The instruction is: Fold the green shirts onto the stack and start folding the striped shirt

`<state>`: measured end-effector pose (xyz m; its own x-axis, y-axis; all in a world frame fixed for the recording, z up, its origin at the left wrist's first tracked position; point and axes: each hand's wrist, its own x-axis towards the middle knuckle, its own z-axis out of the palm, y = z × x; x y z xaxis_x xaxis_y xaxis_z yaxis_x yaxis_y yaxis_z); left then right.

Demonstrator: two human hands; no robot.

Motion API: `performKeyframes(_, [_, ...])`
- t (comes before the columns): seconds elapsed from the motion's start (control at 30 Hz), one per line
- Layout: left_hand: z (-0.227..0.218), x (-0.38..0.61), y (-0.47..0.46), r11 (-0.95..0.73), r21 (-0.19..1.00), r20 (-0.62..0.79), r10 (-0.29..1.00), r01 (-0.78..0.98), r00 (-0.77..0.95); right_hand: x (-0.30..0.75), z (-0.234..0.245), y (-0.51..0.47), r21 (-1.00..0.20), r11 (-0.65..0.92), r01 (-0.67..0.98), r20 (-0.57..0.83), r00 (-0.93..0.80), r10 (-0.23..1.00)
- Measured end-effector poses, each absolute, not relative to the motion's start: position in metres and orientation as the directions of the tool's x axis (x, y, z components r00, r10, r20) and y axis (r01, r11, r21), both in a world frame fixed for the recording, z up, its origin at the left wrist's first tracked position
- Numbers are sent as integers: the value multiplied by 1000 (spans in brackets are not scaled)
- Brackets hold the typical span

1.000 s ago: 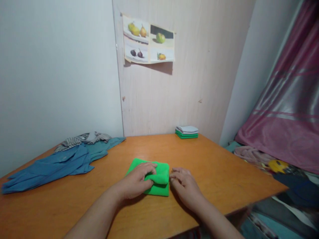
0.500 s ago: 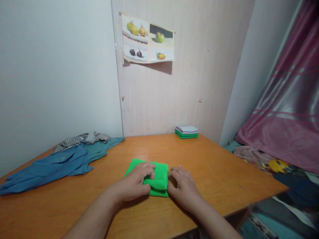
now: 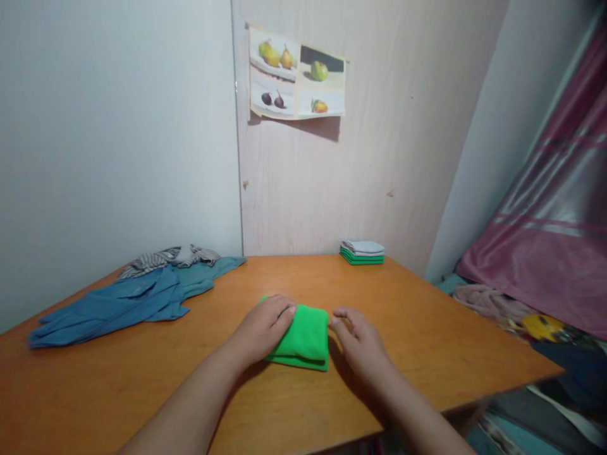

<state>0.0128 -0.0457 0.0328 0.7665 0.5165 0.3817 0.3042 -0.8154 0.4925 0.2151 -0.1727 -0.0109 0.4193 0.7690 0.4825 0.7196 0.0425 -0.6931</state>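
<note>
A bright green folded cloth (image 3: 306,335) lies on the table in front of me, its top layer ending a little short of the layer beneath at the near edge. My left hand (image 3: 270,325) rests flat over the cloth's left part, fingers pointing away from me and the thumb on top, hiding that side. Just off the cloth's right edge is my right hand (image 3: 358,338), empty, with bent fingers and a gap between thumb and forefinger.
Blue garments (image 3: 118,306) and a striped garment (image 3: 165,259) lie loose at the table's left. Toward the back right sits a neat stack of grey and green folded cloths (image 3: 363,253). The wooden table (image 3: 427,335) ends at the right, beside a pink curtain (image 3: 545,253) and piled fabrics.
My left hand has gone from gripping the cloth's folded front to lying flat on its left part. My right hand has come away from the right edge. The view has shifted slightly left.
</note>
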Motion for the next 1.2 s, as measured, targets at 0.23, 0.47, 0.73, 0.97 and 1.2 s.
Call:
performKeyframes(0.23, [17,12,-41,-843,350,364,523,407,771,186,27,-137,-560,46,827,483,281,829])
performKeyframes(0.47, [9,9,-41,-819,253,207,567,516,797,167,5,-122,-394,-117,912,245,226,943])
performKeyframes(0.73, [10,13,-44,-751,269,117,647,603,753,172,-3,-124,-329,-157,931,143,213,966])
performKeyframes(0.97, [9,9,-40,-755,249,164,650,607,742,175,2,-123,-271,-163,949,62,187,980])
performKeyframes(1.2, [12,4,-18,-723,334,349,691,604,633,199,8,-117,-241,-51,969,4,53,999])
